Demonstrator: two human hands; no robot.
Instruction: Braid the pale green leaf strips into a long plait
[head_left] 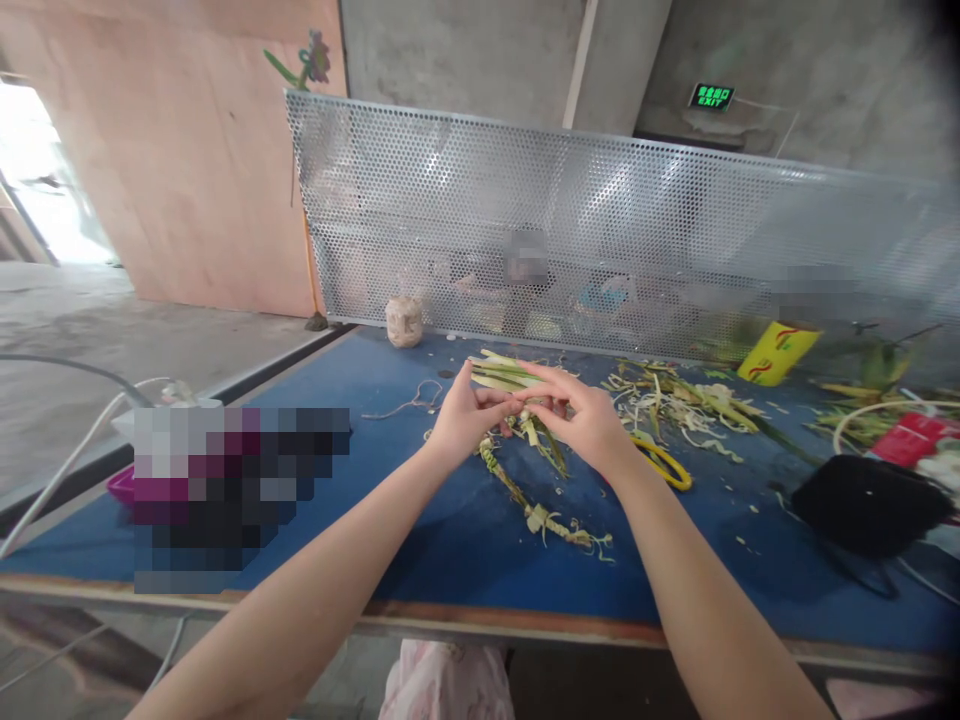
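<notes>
Over the middle of the blue table (315,560), both my hands are closed around a plant cutting with long, pale-edged green leaves (499,373). My left hand (469,412) pinches it from the left, fingertips close to those of my right hand (574,410). My right hand grips it from the other side, its fingers bent over the stem. Just below my fingers is a short leafy piece (534,435). Nearer to me lies a knobbly stem with stringy roots (544,518). Yellow-handled scissors (664,463) rest beside my right wrist, partly hidden by it.
A perforated metal screen (465,200) stands along the back edge. Trimmed roots and leaves (675,400) lie at the right, near a yellow packet (778,352) and a black object (870,503). A ball of twine (404,321) sits at the back left. Something pixelated covers the left side.
</notes>
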